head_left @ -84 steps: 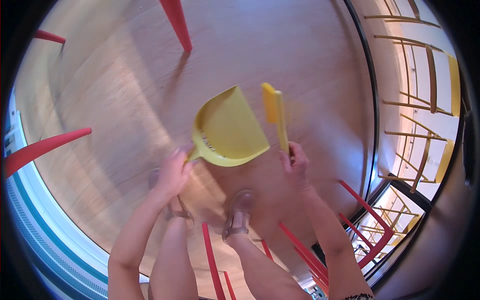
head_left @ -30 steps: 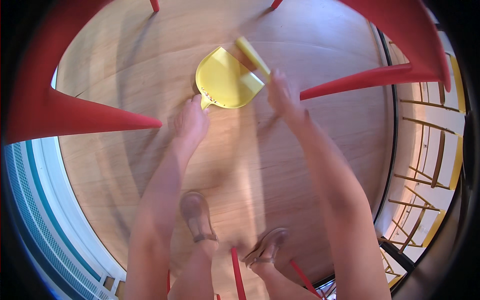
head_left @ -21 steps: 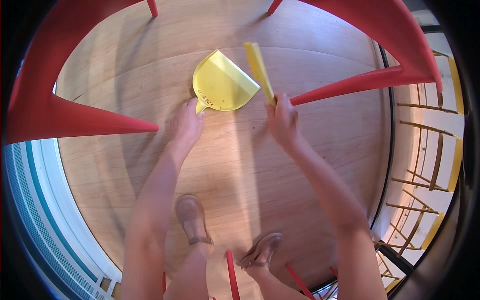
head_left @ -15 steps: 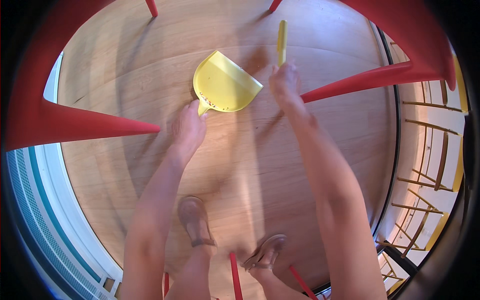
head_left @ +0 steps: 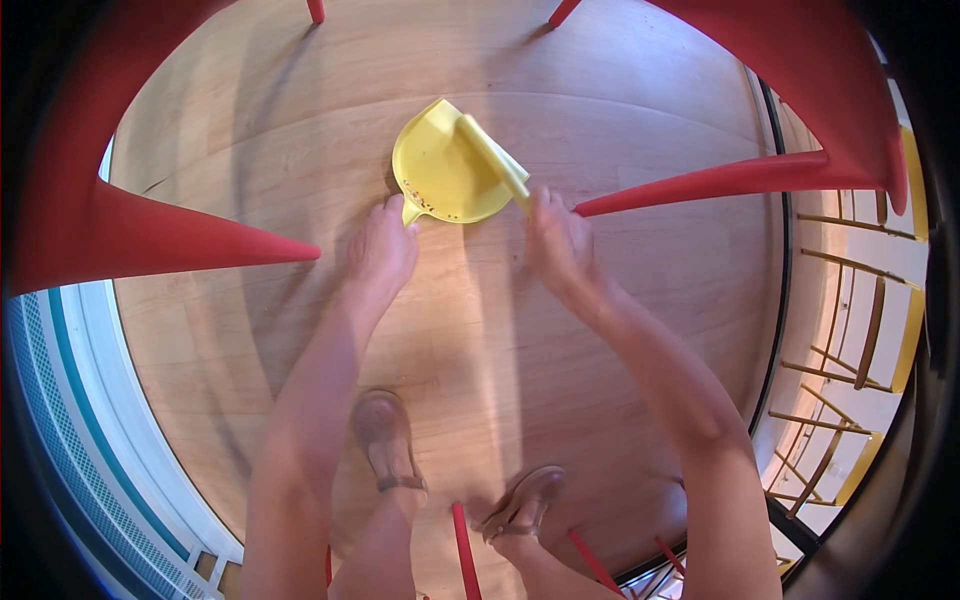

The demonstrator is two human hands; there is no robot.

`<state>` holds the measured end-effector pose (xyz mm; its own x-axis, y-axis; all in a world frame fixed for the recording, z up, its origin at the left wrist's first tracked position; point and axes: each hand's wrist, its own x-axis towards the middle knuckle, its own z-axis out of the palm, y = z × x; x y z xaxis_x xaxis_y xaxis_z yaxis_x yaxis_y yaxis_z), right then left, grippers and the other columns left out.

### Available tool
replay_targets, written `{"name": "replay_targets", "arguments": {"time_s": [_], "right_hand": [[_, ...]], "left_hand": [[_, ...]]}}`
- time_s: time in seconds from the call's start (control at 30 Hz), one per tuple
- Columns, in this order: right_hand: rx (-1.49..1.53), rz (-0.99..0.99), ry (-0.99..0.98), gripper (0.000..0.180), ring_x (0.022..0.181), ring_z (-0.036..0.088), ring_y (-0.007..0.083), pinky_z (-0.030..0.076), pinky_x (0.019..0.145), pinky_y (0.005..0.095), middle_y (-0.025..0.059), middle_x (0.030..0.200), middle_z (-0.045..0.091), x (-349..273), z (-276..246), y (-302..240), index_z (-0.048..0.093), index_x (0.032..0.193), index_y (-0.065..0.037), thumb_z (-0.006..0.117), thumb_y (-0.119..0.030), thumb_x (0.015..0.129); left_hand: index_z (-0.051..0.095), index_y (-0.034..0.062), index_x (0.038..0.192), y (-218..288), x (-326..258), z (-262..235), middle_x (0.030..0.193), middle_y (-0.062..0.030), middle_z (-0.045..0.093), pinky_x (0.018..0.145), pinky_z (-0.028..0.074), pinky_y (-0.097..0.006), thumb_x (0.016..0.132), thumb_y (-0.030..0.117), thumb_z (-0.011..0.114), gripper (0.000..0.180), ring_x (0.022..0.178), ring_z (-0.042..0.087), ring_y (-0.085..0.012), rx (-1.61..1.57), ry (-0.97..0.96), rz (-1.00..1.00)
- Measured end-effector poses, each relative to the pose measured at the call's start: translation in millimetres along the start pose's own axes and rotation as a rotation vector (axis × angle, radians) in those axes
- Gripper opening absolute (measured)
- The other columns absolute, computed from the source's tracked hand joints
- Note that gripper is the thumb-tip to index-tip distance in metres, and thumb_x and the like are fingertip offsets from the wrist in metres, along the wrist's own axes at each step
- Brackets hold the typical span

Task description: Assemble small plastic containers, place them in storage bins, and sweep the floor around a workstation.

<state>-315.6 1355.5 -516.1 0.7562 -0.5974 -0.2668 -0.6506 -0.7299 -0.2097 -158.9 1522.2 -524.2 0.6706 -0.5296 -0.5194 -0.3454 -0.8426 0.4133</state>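
Note:
A yellow dustpan (head_left: 437, 160) rests on the wooden floor with small dark and reddish crumbs along its back edge, close to the handle. My left hand (head_left: 382, 240) is closed around that handle. In my right hand (head_left: 558, 238) is a yellow hand brush (head_left: 490, 158), gripped by its handle. The brush slants up and to the left, over the open lip of the dustpan. Its bristles cannot be seen from above.
A tapered red leg (head_left: 230, 238) reaches in from the left, and another red leg (head_left: 700, 186) from the right. Thinner red legs (head_left: 465, 555) stand between my feet. Yellow chairs (head_left: 870, 290) lie beyond a dark edge at right. A white and teal panel (head_left: 85, 400) borders the left.
My right hand has turned the brush leftward, from upright beside the dustpan to across its lip. The left hand and the dustpan have barely shifted.

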Motion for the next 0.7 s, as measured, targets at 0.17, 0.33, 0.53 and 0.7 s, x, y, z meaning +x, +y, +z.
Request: {"name": "replay_targets", "arguments": {"time_s": [0.17,0.33,0.53,0.7], "right_hand": [[0.169,-0.028,0.099,0.024,0.085,0.064,0.0408,0.051,0.069,0.0513,0.0203,0.094,0.062,-16.0,-6.1,-4.5,0.049,0.102,-0.003,0.066,-0.012,0.087],[0.048,0.024,0.155,0.019,0.082,0.064,0.0448,0.052,0.071,0.0531,0.0232,0.094,0.062,59.2,1.7,11.7,0.05,0.101,-0.002,0.063,-0.01,0.089],[-0.106,0.038,0.146,0.026,0.089,0.071,0.0347,0.058,0.073,0.0425,0.0174,0.1,0.066,114.6,-15.7,-23.1,0.054,0.111,-0.001,0.062,-0.003,0.087],[-0.142,-0.012,0.164,0.016,0.093,0.071,0.0323,0.057,0.077,0.04,0.0156,0.102,0.068,154.7,-27.3,-41.8,0.058,0.105,-0.003,0.058,-0.006,0.09]], "left_hand": [[0.054,0.006,0.126,-6.5,-1.4,4.8,0.115,-0.017,0.063,0.089,0.049,-0.049,0.093,0.02,0.062,0.037,0.108,0.061,-0.0362,-0.011,0.096,0.081],[0.055,0.0054,0.129,3.5,-3.7,3.0,0.116,-0.0178,0.064,0.092,0.048,-0.048,0.091,0.02,0.064,0.042,0.112,0.059,-0.0364,-0.01,0.089,0.048],[0.058,0.0045,0.128,0.5,-8.9,1.8,0.115,-0.02,0.066,0.091,0.048,-0.048,0.089,0.021,0.067,0.043,0.109,0.061,-0.0381,-0.054,0.162,-0.038],[0.057,0.0042,0.129,0.1,-4.9,-4.1,0.113,-0.0216,0.066,0.091,0.049,-0.047,0.089,0.021,0.067,0.044,0.108,0.062,-0.0389,-0.027,0.188,-0.022]]}}
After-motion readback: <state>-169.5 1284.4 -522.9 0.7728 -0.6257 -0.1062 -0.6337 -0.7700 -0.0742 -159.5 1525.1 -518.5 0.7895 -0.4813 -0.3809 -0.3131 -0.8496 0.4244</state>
